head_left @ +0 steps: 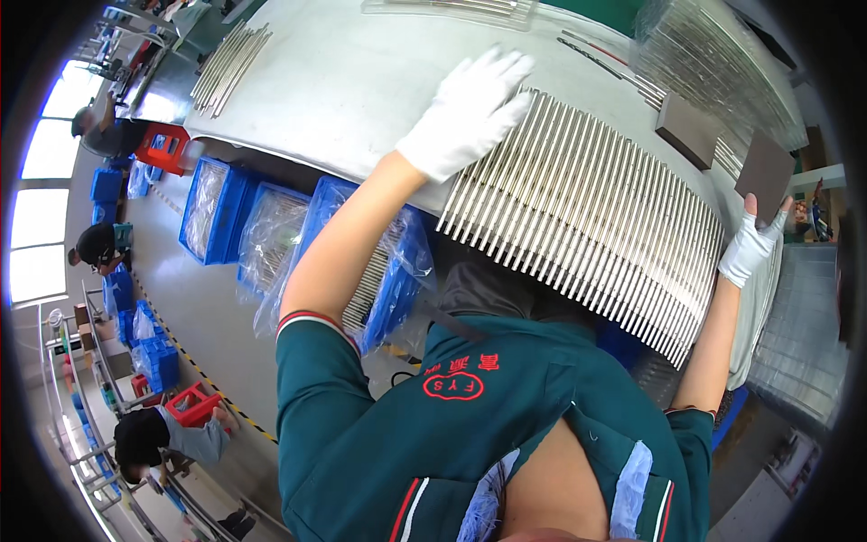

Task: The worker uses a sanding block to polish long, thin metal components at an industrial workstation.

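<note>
Blue crates (209, 210), bagged metal rods (271, 237)

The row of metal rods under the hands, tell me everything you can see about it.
The row of metal rods is many thin, shiny silver rods lying side by side, touching, in one flat band on the grey metal table. Their near ends overhang the table's edge. The left hand, in a white glove, lies flat on the band's left end; the gloved right hand is at its right end.

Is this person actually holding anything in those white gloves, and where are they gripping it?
The right hand grips a brown block by its lower edge. The left hand lies flat on the row of metal rods, gripping nothing.
</note>
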Motion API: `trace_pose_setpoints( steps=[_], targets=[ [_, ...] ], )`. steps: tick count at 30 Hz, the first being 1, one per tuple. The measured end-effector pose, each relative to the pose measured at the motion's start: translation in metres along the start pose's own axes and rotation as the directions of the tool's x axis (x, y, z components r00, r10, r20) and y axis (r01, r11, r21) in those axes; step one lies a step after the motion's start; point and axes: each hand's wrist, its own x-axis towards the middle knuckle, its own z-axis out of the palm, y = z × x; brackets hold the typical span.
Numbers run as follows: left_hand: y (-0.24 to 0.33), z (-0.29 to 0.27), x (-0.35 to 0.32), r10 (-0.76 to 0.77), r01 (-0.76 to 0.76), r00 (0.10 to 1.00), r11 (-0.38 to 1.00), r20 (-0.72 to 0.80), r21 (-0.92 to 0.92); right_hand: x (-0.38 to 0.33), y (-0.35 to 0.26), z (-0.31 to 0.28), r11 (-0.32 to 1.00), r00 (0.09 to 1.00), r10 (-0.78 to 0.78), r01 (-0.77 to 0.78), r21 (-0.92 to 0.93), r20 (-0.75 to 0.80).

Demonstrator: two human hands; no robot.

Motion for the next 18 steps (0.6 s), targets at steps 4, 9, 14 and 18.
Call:
trace_pose_setpoints(
  steps=[4, 9, 14, 18],
  targets=[
    [0.042, -0.058, -0.061, -0.213, 0.214, 0.937, 0.976, 0.276, 0.03, 0.003, -0.032, 0.008, 0.988, 0.992, -0.122, 0.123, -0.095, 0.013],
    [0.076, -0.061, -0.098, -0.225, 0.195, 0.883, 0.974, 0.412, 0.113, 0.002, -0.108, 0.086, 0.621, 0.554, 0.058, -0.671, 0.404, 0.831],
    [0.097, -0.043, -0.087, -0.118, 0.077, 0.921, 0.989, 0.371, 0.125, -0.028, -0.153, 0.189, 0.182, 0.181, -0.158, -0.961, 0.209, 0.971],
    [0.107, -0.036, -0.076, -0.035, 0.049, 0.941, 0.998, 0.336, -0.033, -0.04, -0.142, 0.229, -0.072, 0.029, -0.193, -0.997, 0.015, 0.981]
  ],
)
